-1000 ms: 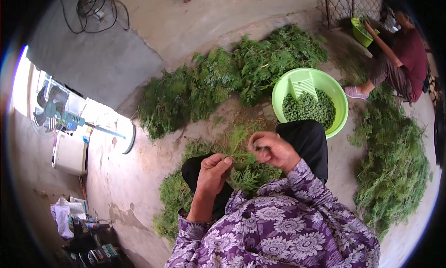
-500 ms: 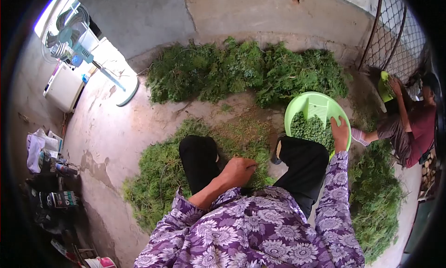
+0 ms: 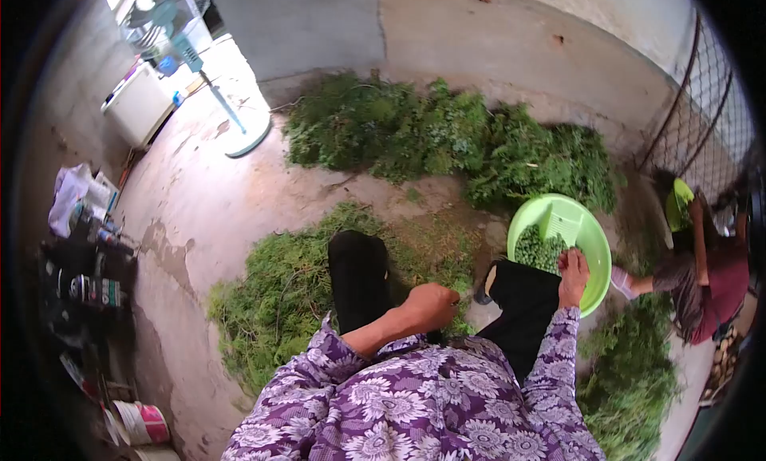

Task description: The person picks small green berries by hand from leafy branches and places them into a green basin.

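A light green plastic basin [image 3: 600, 255] with a ridged washboard panel rests beyond my right knee. Small round green cones or berries [image 3: 536, 249] lie heaped along its left side. Over the basin is my right hand [image 3: 573, 279], its fingers bent together at the edge of the heap; whatever they may hold is hidden. My left hand [image 3: 432, 307] is closed in a fist above my lap, between the knees, and its contents cannot be seen. Cut green sprigs [image 3: 279, 293] lie on the floor beside my left leg.
A long pile of leafy branches [image 3: 447, 134] runs along the wall, with more greenery [image 3: 630, 381] at the right. Another person [image 3: 706, 277] sits there beside a green container [image 3: 681, 201]. A standing fan [image 3: 227, 114] is at the upper left, a bucket [image 3: 140, 423] lower left.
My right hand has gone from the basin's right rim to the heap inside, its fingers now drawn together. The left hand stays fisted. The whole view has shifted and tilted.
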